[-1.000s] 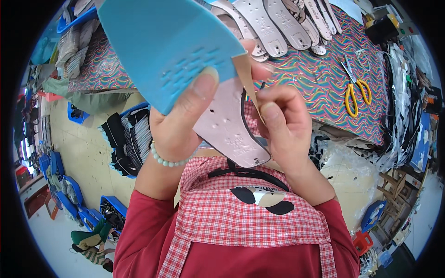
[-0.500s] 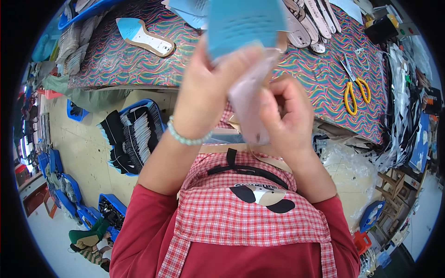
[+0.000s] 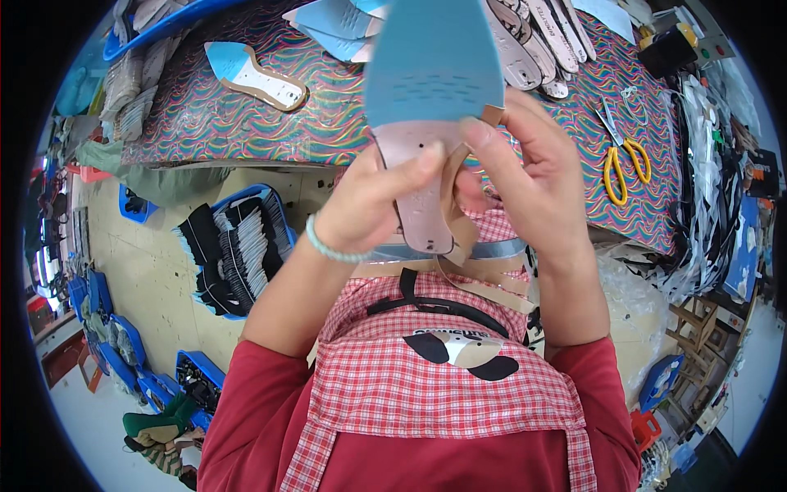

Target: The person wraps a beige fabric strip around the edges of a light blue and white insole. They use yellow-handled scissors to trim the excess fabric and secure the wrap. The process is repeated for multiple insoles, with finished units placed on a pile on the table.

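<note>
1. Insole (image 3: 430, 107): flat, shoe-shaped; blue perforated forepart, pale pink punched heel part. Held upright at frame centre-top, above the tabletop (image 3: 270, 131) edge.
2. Left hand (image 3: 369, 205): at 8 o'clock of insole, thumb pressed on the pink part, fingers behind; pinching insole.
3. Right hand (image 3: 525, 180): at 4 o'clock, thumb and fingers pinching insole edge w/ a tan paper strip (image 3: 455, 205).
4. Tabletop cover: wavy multicolour pattern. Second insole (image 3: 254, 74) lies flat at 10 o'clock; row of pale insoles (image 3: 533, 41) at 1 o'clock; yellow-handled scissors (image 3: 623, 160) at 3 o'clock, well apart.
5. Blue crate (image 3: 234, 246) on floor at 8 o'clock, holds stacked black-and-white pieces.
</note>
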Motion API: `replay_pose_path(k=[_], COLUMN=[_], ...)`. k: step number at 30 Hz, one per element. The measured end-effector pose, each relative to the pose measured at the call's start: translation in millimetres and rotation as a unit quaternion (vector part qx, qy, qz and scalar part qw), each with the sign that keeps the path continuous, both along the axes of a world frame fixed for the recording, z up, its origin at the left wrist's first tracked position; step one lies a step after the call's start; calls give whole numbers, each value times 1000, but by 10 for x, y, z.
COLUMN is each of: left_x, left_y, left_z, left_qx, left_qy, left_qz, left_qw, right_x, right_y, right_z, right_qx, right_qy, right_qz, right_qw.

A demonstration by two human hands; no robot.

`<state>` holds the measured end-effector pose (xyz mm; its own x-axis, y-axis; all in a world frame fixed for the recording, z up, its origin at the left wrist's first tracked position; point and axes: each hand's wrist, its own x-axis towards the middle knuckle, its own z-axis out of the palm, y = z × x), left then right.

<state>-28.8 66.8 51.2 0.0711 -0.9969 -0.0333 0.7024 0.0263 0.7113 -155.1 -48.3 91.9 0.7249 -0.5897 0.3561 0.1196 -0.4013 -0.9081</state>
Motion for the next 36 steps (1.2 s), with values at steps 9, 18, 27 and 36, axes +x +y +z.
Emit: replay_pose_path(k=[9,18,27,36], left_x=[286,331,128,536], left_y=[11,45,11,147], left_z=[184,379,266,647], left_qx=[-26,-159,42,-132], left_qy=[-124,180,-21,-751], left_qz=[127,144,213,118], left_qw=[984,960,976,636], right_x=[-243,-234,-113,-240], right_y=[210,366,524,-14], right_z=[-310,-72,-245,556], right_qx=[264,-246,119,-289], right_qy=[97,198,78,212], right_qz=[93,2,-35,122], right_qw=[955,949,989,926])
